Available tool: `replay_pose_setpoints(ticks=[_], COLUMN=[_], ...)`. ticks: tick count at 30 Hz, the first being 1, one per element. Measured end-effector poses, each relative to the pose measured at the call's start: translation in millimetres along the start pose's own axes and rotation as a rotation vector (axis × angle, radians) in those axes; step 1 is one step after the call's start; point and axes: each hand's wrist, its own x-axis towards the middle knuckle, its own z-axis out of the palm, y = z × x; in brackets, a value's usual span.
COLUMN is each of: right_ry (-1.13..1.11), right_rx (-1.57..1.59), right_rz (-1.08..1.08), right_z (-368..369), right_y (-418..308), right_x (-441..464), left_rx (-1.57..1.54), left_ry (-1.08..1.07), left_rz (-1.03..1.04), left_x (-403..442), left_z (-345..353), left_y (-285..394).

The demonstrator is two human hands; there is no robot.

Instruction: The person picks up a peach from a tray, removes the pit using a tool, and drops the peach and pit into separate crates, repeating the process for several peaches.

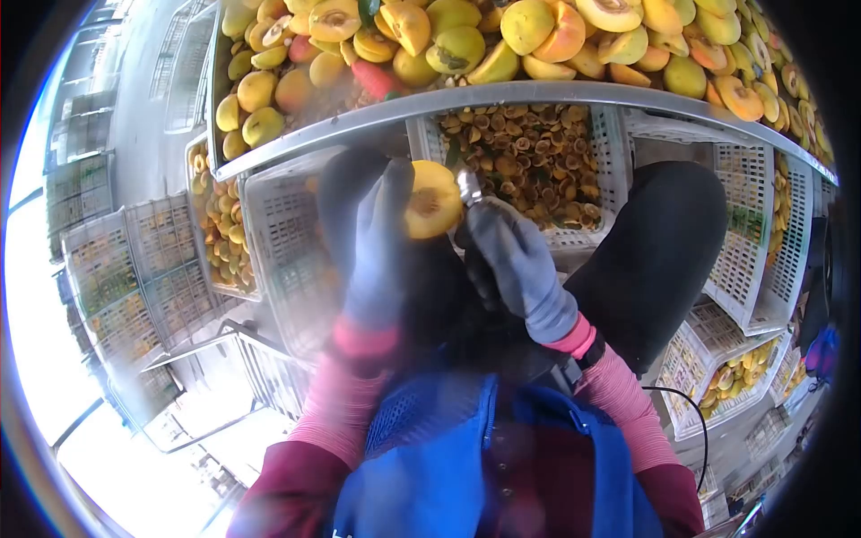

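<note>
My left hand [381,238], in a grey-blue glove, is closed around a yellow peach half [432,202], its cut face and brownish hollow turned toward my right hand. In my right hand [507,247], also gloved with dark fingers, is a small tool with a shiny metal tip [468,186]. That tip is right beside the peach half; whether they touch I cannot tell. The tool's handle is hidden in my fingers. Both hands are over my lap, just below the rim of a metal-edged table [502,92] heaped with peaches [529,31], many of them cut.
Beyond my knees, below the table edge, stands a white crate [613,170] holding brown pits and scraps. A red item [372,79] lies among the peaches. More crates of fruit stand at left [256,260] and right [744,242]. A black cable [704,421] curves at lower right.
</note>
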Motion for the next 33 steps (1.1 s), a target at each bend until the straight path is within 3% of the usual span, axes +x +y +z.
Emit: replay_pose_setpoints(ticks=[3,5,6,11,12,15,18,20,22,26,29,31,33], right_ry=[-0.005,0.048,0.097,0.188,0.201,0.096,0.077,0.041,-0.124,-0.617,-0.701,-0.922,-0.876], right_rx=[-0.483,-1.011,-1.022,-1.005,-0.99,-0.674,-0.214,-0.088,0.073,0.81,1.062,1.096,1.052], right_rz=[-0.289,-0.327,-0.447,-0.474,-0.508,-0.394,-0.14,0.085,0.396,0.632,0.599,0.479,0.355], right_z=[-3.4,-6.4,-2.9,4.0,3.2,-13.4,-4.9,4.8,-6.4,-30.6,-29.3,-25.8,-31.9], right_y=[18.1,12.0,15.2,14.2,16.3,39.1,35.6,12.7,-2.4,22.4,31.2,22.7,7.6], right_x=[-3.7,-10.1,-15.1,-22.2,-21.4,-16.8,-27.0,-38.0,-40.5,-26.6,-26.2,-22.1,-18.1], left_rx=[0.177,0.336,0.367,0.247,0.383,0.459,0.538,0.327,0.139,-0.202,-0.615,-0.783,-0.504], left_ry=[-0.042,-0.074,-0.074,0.073,0.08,-0.039,-0.272,-0.312,-0.292,-0.19,-0.169,-0.031,0.197], left_rz=[-0.012,-0.016,-0.015,0.096,0.206,0.1,0.383,-0.052,-0.145,-0.257,-0.583,-0.695,-0.748], left_x=[-15.8,-24.3,-26.8,-31.4,-32.8,-27.5,-11.8,-4.6,-4.3,-10.0,-19.3,-32.9,-41.3], left_z=[0.7,2.3,4.8,19.0,19.5,12.7,-1.3,0.9,4.8,20.3,27.3,38.0,23.3], left_y=[-4.5,-9.0,-6.3,-0.6,0.4,13.8,19.8,38.6,42.1,30.2,27.9,10.6,1.0])
